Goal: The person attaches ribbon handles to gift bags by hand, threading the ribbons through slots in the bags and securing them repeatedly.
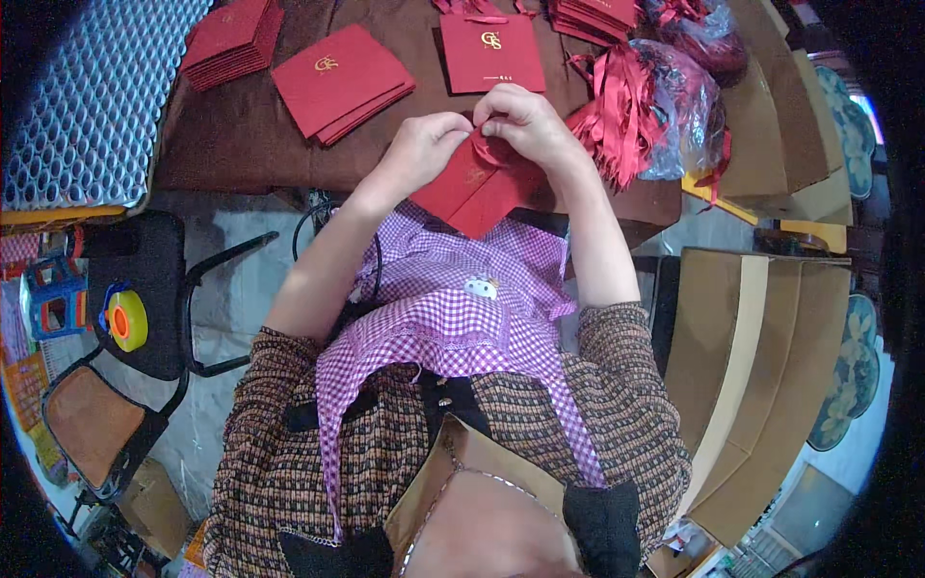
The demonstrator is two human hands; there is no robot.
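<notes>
My left hand (421, 154) and my right hand (525, 123) meet above the near edge of the table, fingers pinched close together. Between them is a short loop of red ribbon (493, 150), which my right fingers grip at the upper edge of a flat red paper bag (467, 185). My left thumb and fingertips are closed at that same edge; exactly what they pinch is hard to see. Under this bag lies another red bag (501, 197), overlapping it at a slant. Both lie at the table edge, over my checked apron (453, 308).
Stacks of red bags (236, 39) (342, 77) lie on the brown-covered table (222, 154), and one bag with ribbon handles (491, 56) lies ahead. Red ribbons (621, 116) bunch beside clear plastic (684, 106). Cardboard boxes (771, 385) stand right; a chair (145, 308) holding tape (127, 321) stands left.
</notes>
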